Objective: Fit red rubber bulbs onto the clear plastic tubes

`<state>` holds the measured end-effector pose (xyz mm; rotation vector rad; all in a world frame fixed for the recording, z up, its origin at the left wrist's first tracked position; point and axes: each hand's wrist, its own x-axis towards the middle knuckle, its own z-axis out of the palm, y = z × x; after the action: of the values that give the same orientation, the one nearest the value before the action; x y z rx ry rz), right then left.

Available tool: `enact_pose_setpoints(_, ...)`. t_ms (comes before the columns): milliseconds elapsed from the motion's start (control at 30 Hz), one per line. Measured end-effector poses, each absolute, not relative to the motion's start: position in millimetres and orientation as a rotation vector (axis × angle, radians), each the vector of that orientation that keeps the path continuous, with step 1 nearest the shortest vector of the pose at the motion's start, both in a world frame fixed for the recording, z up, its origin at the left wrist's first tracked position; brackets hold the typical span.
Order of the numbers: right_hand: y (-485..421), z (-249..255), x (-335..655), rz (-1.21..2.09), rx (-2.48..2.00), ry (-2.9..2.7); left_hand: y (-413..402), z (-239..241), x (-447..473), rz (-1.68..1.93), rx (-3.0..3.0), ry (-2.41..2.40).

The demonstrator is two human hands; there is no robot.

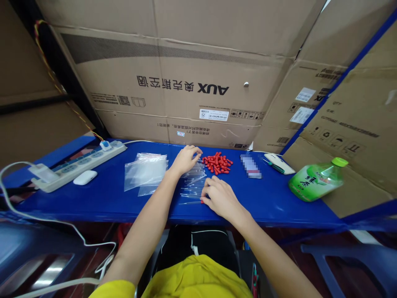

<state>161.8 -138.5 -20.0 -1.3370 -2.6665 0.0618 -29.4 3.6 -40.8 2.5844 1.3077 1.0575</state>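
Note:
Several thin clear tubes lie side by side on the blue table, with a pile of small red rubber caps just beyond them to the right. Over the far end of the tubes, beside the pile, is my left hand; its fingers are curled in a pinch, and what they hold is hidden. At the near end, my right hand pinches the red-capped end of a single clear tube, which points left near the table's front edge. Clear plastic bags lie left of the tubes, partly behind my left forearm.
A power strip with plugs and a white case are at the left. To the right lie a phone, a white object with a green-handled tool, and a tilted green tea bottle. Cardboard walls the back.

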Motion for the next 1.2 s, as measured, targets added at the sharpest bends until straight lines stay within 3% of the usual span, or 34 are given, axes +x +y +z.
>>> enact_pose_setpoints(400,-142.5,-5.3,153.5,0.026,-1.281,-2.738,-1.3,-36.3,-27.8,1.088,2.558,1.309)
enact_pose_setpoints(1200,-120.6,-40.4,160.3,-0.132,-1.241,-2.637,2.3,-37.6,-30.4,1.102,2.549,1.321)
